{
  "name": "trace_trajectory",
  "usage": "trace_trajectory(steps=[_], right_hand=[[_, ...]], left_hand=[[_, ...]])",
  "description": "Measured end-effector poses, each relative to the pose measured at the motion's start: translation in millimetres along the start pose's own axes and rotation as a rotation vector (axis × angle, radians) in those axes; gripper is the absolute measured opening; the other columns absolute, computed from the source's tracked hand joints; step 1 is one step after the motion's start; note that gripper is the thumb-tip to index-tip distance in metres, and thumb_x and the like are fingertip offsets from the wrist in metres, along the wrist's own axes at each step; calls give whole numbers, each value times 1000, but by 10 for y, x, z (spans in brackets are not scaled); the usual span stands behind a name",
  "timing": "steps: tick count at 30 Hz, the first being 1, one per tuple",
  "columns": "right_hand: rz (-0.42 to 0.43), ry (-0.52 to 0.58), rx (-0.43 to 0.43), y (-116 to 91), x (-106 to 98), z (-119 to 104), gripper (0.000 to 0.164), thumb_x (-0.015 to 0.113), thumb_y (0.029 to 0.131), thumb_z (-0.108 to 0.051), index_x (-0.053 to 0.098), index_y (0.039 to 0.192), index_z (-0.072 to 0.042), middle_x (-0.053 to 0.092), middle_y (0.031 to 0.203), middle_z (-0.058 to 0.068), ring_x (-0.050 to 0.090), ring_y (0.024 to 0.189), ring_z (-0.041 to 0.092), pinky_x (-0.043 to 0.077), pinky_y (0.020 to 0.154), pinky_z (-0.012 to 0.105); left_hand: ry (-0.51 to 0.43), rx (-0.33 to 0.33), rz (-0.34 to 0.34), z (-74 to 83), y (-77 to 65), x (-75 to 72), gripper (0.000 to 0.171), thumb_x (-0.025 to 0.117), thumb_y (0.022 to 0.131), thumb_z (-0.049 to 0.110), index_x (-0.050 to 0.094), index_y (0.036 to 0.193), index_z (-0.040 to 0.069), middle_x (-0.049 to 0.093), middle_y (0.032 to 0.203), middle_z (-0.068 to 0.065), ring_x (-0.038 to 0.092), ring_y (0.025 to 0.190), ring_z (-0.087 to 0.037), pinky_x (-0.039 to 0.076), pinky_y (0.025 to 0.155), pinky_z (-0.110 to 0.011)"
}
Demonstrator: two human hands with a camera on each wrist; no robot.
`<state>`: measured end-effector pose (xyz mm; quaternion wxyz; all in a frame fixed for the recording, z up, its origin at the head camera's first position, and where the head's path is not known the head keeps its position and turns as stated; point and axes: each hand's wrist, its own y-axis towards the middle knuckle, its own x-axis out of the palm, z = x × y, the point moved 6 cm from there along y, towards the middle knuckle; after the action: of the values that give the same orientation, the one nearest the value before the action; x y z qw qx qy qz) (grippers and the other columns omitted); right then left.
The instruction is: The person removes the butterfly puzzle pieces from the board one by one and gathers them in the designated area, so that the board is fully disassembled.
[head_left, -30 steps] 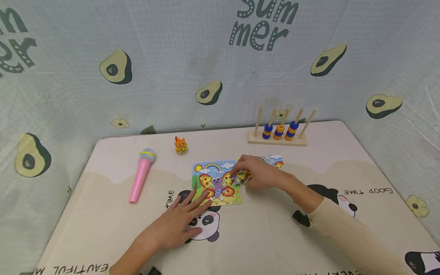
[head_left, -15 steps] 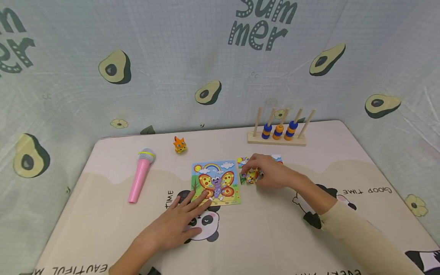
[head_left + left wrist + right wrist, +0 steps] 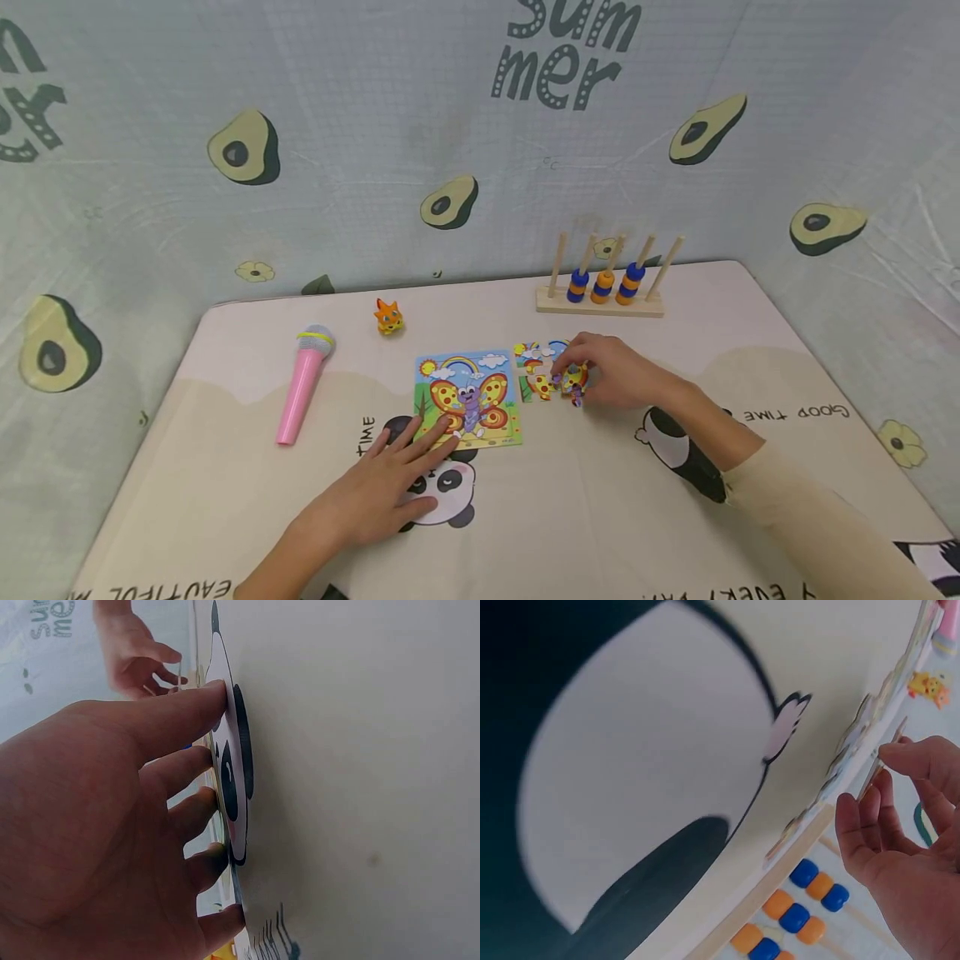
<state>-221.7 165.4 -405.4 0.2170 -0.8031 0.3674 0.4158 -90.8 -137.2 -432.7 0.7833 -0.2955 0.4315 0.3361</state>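
A square butterfly picture board lies mid-table. My left hand rests spread on the table, its fingertips over the board's lower left edge; in the left wrist view the left hand has straight, separated fingers. Right of the board is a second, partly assembled butterfly jigsaw. Above its right part, my right hand pinches a jigsaw piece. Edge-on in the right wrist view, the thin piece sits between thumb and fingertips of the right hand. That hand hides part of the second jigsaw.
A wooden bead rack with blue and orange beads stands at the back right. An orange animal figure sits at the back, and a pink toy microphone lies to the left. Printed cloth covers the table and the wall behind.
My right hand has moved rightward from the picture board's right edge across the second jigsaw, uncovering its left part. The left hand stays in place on the board's edge.
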Motion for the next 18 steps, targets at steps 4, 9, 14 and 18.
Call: trace_trajectory(steps=[4,9,14,18], right_hand=[[11,-9,7,-64,-33,87,48,72,76,9,77,114,-18,66,114,-1,61,96,16,56,86,38],[17,-13,25,-156,-71,197,48,70,75,10,77,114,-17,67,114,-1,61,94,16,57,84,36],[16,-29,58,-246,-115,294,46,71,76,10,77,115,-16,67,112,0,59,93,17,55,82,34],[4,-36,68,-288,-133,332,46,72,76,10,77,113,-16,67,113,0,58,94,19,54,82,35]], left_hand=[[-2,2,3,0,-4,1,72,66,102,34,32,165,28,18,176,3,15,161,-40,16,123,-73],[-3,0,3,-3,-5,4,72,66,102,34,31,165,28,17,176,4,15,161,-40,16,123,-73],[-5,-3,4,-2,-7,0,72,66,102,34,31,165,29,17,176,5,15,161,-39,16,123,-73],[-5,-3,5,1,-10,-2,72,66,102,34,31,165,29,18,175,5,15,161,-39,16,123,-73]])
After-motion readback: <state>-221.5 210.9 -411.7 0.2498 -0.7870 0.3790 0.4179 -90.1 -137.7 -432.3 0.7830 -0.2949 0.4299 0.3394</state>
